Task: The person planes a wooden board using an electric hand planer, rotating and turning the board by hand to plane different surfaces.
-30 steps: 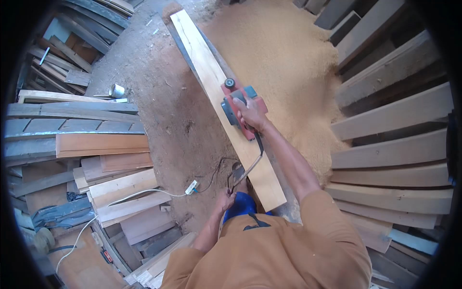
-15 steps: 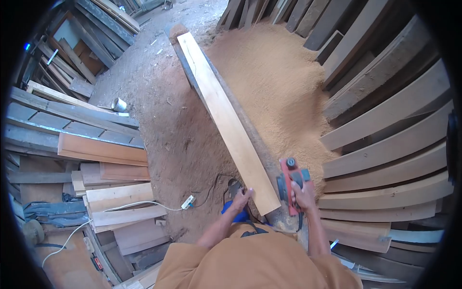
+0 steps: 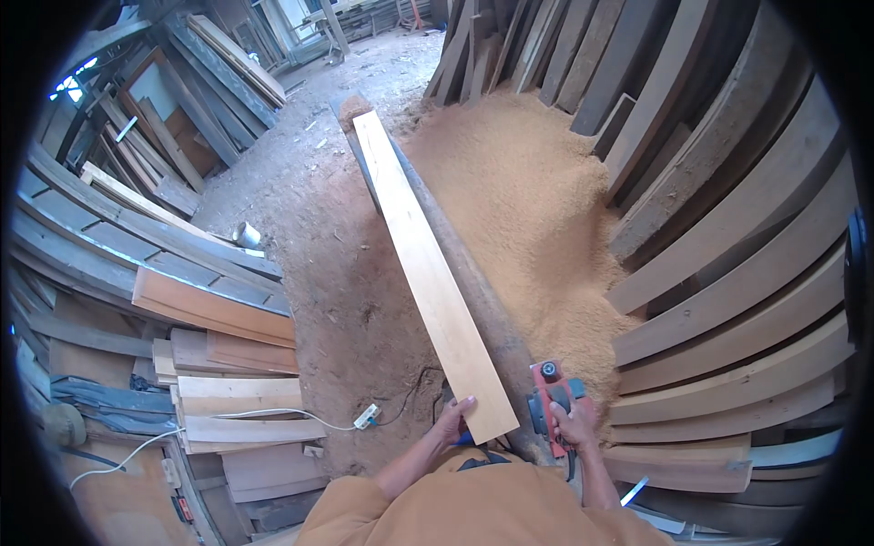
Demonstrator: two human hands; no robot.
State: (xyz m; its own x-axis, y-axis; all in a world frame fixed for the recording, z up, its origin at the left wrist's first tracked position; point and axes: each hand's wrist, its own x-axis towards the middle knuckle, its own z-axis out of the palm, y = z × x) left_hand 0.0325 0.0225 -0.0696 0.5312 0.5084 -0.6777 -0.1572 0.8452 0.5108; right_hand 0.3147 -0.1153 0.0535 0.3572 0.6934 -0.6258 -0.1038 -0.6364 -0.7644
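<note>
Planer (image 3: 555, 397) — beneath right grip (image 3: 575, 426) (red).

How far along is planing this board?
Partly done, I'd judge: the long pale wooden board has a mostly smooth-looking top, and loose tan sawdust lies beside it.

In hand: the left hand touches the near end; the right hand holds the red-and-grey power planer off the board.

Possibly left: the dark line near the far end. Other faces can't be judged.
</note>
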